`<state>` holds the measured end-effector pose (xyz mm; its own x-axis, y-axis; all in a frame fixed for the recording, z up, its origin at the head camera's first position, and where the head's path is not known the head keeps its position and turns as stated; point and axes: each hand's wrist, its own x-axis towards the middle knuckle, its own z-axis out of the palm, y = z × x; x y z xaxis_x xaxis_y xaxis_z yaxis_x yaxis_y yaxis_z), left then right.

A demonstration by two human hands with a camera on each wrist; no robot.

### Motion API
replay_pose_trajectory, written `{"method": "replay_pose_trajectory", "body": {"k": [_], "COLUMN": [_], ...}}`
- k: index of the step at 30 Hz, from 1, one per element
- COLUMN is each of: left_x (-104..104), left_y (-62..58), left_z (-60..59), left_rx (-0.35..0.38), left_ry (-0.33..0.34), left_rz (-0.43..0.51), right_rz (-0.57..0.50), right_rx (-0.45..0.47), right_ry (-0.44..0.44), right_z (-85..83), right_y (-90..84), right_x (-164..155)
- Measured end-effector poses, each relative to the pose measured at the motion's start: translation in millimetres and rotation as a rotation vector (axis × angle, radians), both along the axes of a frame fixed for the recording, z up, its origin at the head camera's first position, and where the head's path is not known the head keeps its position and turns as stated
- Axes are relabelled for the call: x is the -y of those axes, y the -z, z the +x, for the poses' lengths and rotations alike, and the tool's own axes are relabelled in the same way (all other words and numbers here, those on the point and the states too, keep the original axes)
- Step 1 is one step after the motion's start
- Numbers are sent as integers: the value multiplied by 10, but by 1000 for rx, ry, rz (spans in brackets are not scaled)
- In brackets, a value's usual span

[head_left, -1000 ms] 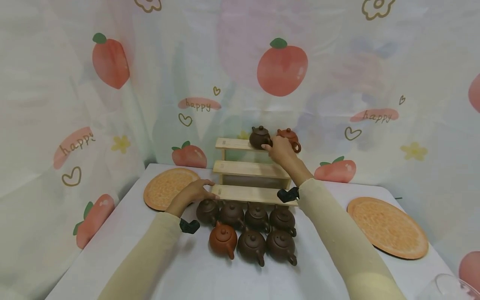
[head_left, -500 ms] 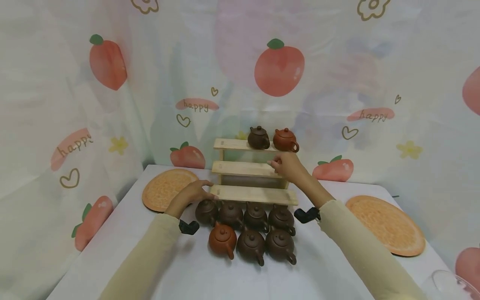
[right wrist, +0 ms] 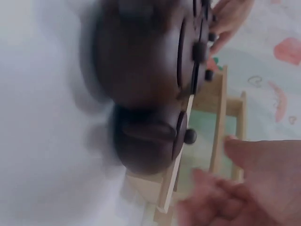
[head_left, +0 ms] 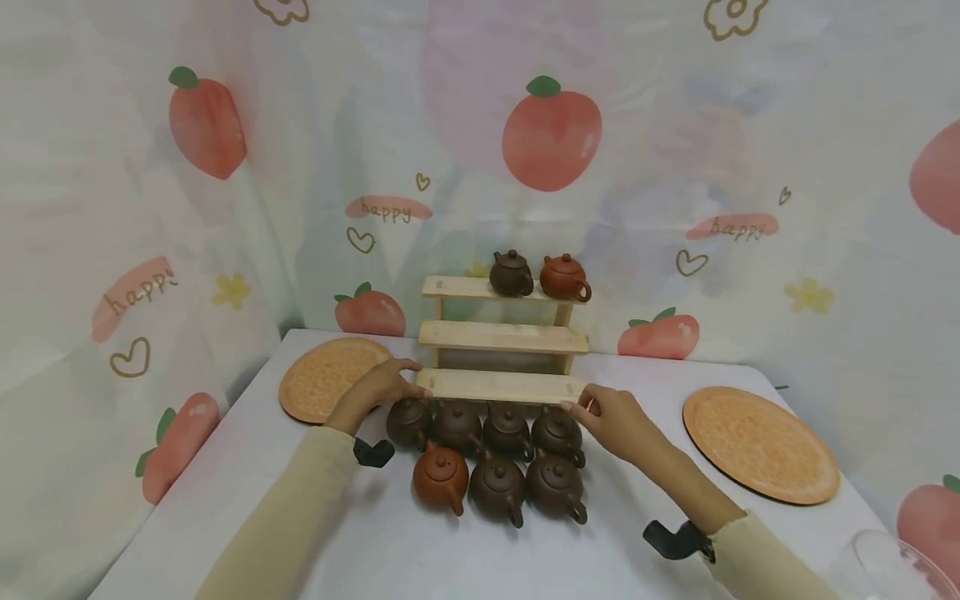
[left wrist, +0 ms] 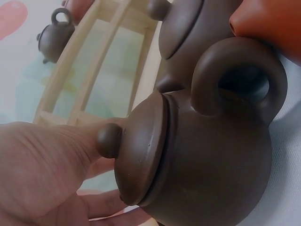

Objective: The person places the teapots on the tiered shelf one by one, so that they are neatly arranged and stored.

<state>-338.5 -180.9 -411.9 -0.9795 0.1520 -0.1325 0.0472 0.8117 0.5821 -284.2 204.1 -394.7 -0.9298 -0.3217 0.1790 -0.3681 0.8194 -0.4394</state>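
At the left end of the bottom step of a three-step wooden rack, my left hand holds the board's end between thumb and fingers. A dark brown teapot stands just below that hand and hides part of the grip in the left wrist view. My right hand is at the rack's lower right corner, its loosely bent fingers beside the right rear dark teapot. Nothing shows in it; the right wrist view is blurred. A dark teapot and a reddish teapot stand on the top step.
Several dark teapots stand in two rows before the rack, with a reddish teapot at front left. Round orange mats lie left and right on the white table. A clear container shows at lower right.
My right hand has let go of the reddish teapot on the top step and come down to the front teapots' right side. My left hand stays at the rack's left end.
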Motion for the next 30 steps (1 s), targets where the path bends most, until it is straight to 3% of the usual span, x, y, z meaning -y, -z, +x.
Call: {"method": "replay_pose_trajectory", "body": {"k": [5,9,12,19,30], "left_x": [8,11,11,8,26], "left_y": [-15,-12,-3,12,12], "left_z": [-18,-27,-27,-36,-20], "left_rx": [-8,-11,-11,-4,9], "left_ry": [-4,1,1,3,-7], "left_rz": [1,-2,-4,2,23], "right_rz": [16,-3,-17,30,78], "right_rx": [171,207,191,59,40], "right_ry": [48,54,28,1,-68], "right_z": [228,322,355,344,265], "right_y": [124,236,301,365,532], "right_x": [-65,-104,-124,-168,-140]}}
